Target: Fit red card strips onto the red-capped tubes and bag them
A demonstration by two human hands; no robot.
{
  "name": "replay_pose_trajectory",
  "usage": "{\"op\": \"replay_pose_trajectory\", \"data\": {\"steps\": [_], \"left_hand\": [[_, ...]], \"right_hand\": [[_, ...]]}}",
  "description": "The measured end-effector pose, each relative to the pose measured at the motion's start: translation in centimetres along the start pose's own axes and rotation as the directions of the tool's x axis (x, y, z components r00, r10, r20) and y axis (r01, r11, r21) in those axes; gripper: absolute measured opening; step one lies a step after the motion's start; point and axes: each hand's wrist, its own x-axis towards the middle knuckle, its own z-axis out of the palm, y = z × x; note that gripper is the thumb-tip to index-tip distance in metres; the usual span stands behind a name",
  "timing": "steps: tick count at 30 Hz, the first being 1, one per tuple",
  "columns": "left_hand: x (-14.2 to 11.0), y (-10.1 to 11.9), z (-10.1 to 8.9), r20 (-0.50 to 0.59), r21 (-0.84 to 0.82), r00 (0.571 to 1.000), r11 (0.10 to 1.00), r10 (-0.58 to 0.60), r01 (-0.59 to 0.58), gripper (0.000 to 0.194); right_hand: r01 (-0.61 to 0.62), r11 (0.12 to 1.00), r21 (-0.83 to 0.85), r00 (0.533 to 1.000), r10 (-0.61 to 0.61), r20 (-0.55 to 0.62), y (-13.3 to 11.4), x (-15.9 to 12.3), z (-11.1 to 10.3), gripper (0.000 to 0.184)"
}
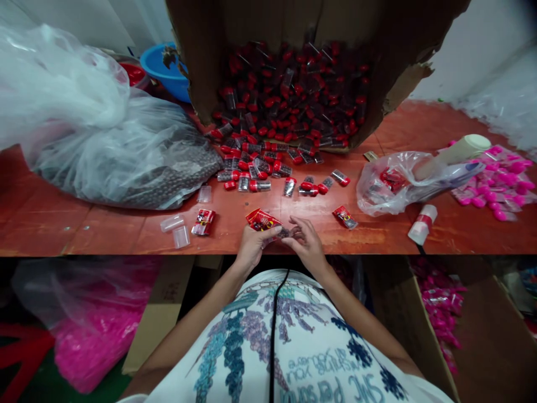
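At the table's front edge, my left hand [250, 245] is closed on a red printed packet [260, 219]. Dark beads [283, 232] show at the packet's right end; whether they sit inside it or in a separate container I cannot tell. My right hand [309, 242] has its thumb and fingers curled around that beaded end. A stack of similar red printed packets [203, 222] lies to the left, and a single red packet [344, 217] lies to the right. Clear empty tubes [181, 237] rest left of the stack.
A tipped cardboard box [197, 67] spills red-capped bead containers [262, 167] onto the red table [126, 226]. A big clear bag of dark beads [146, 162] stands left. Rightward are a clear plastic bag [377, 193], a white roll [423, 224] and pink packets [499, 190].
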Motion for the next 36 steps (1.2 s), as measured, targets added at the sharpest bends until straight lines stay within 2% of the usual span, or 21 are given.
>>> {"op": "replay_pose_trajectory", "data": {"steps": [2, 4, 6, 10, 14, 17, 19, 21, 23, 25, 27, 29, 30, 31, 33, 36], "left_hand": [[0.1, -0.1, -0.2, 0.010, 0.004, 1.000, 1.000, -0.016, 0.016, 0.063], [0.0, -0.5, -0.2, 0.048, 0.029, 0.997, 0.997, -0.067, 0.066, 0.056], [0.0, -1.0, -0.2, 0.083, 0.047, 0.991, 0.994, -0.105, 0.101, 0.044], [0.2, -1.7, -0.2, 0.104, 0.008, 0.989, 0.995, -0.104, 0.104, 0.027], [0.2, -2.1, 0.2, 0.118, -0.031, 0.986, 0.992, -0.119, 0.123, 0.024], [0.2, -1.9, 0.5, 0.129, -0.046, 0.978, 0.984, -0.164, 0.171, 0.025], [0.3, -1.5, 0.3, 0.085, -0.080, 0.977, 0.976, -0.194, 0.201, 0.026], [0.5, -1.0, -0.1, 0.030, -0.110, 0.978, 0.972, -0.207, 0.209, 0.027], [0.7, -0.7, -0.5, -0.009, -0.108, 0.978, 0.973, -0.206, 0.204, 0.026], [1.0, -0.7, -0.6, -0.046, -0.096, 0.979, 0.976, -0.200, 0.195, 0.025], [1.2, -0.9, -0.4, -0.089, -0.092, 0.977, 0.979, -0.192, 0.184, 0.024], [1.3, -1.2, 0.1, -0.098, -0.095, 0.979, 0.981, -0.179, 0.170, 0.024], [1.3, -1.2, 0.3, -0.088, -0.097, 0.981, 0.982, -0.172, 0.163, 0.024], [1.2, -1.1, 0.4, -0.078, -0.098, 0.984, 0.983, -0.162, 0.154, 0.025], [1.1, -0.7, 0.2, -0.071, -0.095, 0.989, 0.988, -0.127, 0.120, 0.028], [1.0, 0.3, -0.9, -0.129, -0.096, 0.991, 0.995, -0.046, 0.034, 0.032]], "right_hand": [[-0.172, 0.966, 0.192, 0.985, 0.163, 0.061, 0.0, 0.2, -0.3, 0.042], [-0.279, 0.905, 0.320, 0.960, 0.261, 0.098, 0.0, 0.5, -0.4, 0.040], [-0.295, 0.890, 0.349, 0.956, 0.277, 0.101, 0.0, 0.7, -0.6, 0.038], [-0.271, 0.919, 0.287, 0.963, 0.264, 0.064, 0.2, 0.8, -0.6, 0.027], [-0.329, 0.880, 0.343, 0.941, 0.337, 0.035, 0.6, 0.8, -0.5, 0.023], [-0.329, 0.885, 0.330, 0.936, 0.353, -0.014, 1.0, 0.9, -1.8, 0.024], [-0.301, 0.918, 0.259, 0.931, 0.341, -0.127, 1.5, 0.9, -4.0, 0.028], [-0.274, 0.957, 0.095, 0.913, 0.290, -0.285, 2.1, 0.8, -6.7, 0.032], [-0.250, 0.952, -0.176, 0.891, 0.155, -0.426, 2.5, 0.7, -8.8, 0.033], [-0.209, 0.896, -0.393, 0.885, 0.003, -0.465, 2.4, 0.7, -9.4, 0.032], [-0.123, 0.887, -0.445, 0.926, -0.059, -0.372, 1.8, 0.8, -7.9, 0.031], [-0.010, 0.931, -0.366, 0.988, -0.048, -0.148, 0.8, 1.2, -5.0, 0.029], [0.029, 0.950, -0.311, 0.999, -0.040, -0.028, 0.3, 1.4, -3.4, 0.032], [0.062, 0.964, -0.257, 0.997, -0.051, 0.050, -0.2, 1.8, -1.9, 0.035], [0.116, 0.968, -0.221, 0.989, -0.091, 0.119, -0.8, 2.6, 0.2, 0.037], [0.193, 0.940, -0.280, 0.965, -0.131, 0.226, -0.8, 4.7, 1.1, 0.033]]}}
